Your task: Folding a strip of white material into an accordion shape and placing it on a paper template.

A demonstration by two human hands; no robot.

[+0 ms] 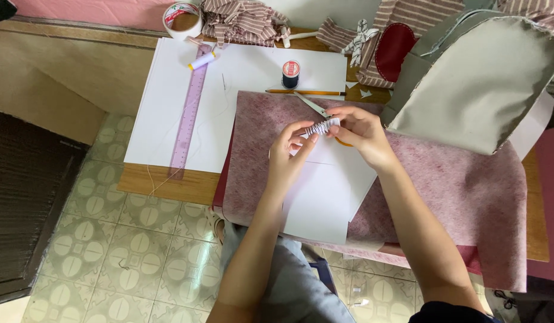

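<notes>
In the head view, both hands are meeting just above the middle of the frame. The left hand [290, 145] and the right hand [359, 133] are pinching the two ends of a small pleated white strip [323, 127], each grip closing on it with fingertips, so the strip is hanging between them over a white sheet [325, 197]. That sheet is lying on a mottled pink felt piece [462, 185] that is covering the centre and right of the desk [169, 182]. Scissors [313, 106] are resting just above the hands, their orange handle partly hiding behind the right hand. A pencil [305, 92] and a dark thread spool [290, 74] are sitting higher up on a large white paper [163, 107]. A lilac ruler [189, 116] is running down the left part of that paper, with a pale thread spool [201, 61] at its top and a tape roll [182, 20] in the upper left. A grey fabric panel [480, 84] is filling the upper right.
</notes>
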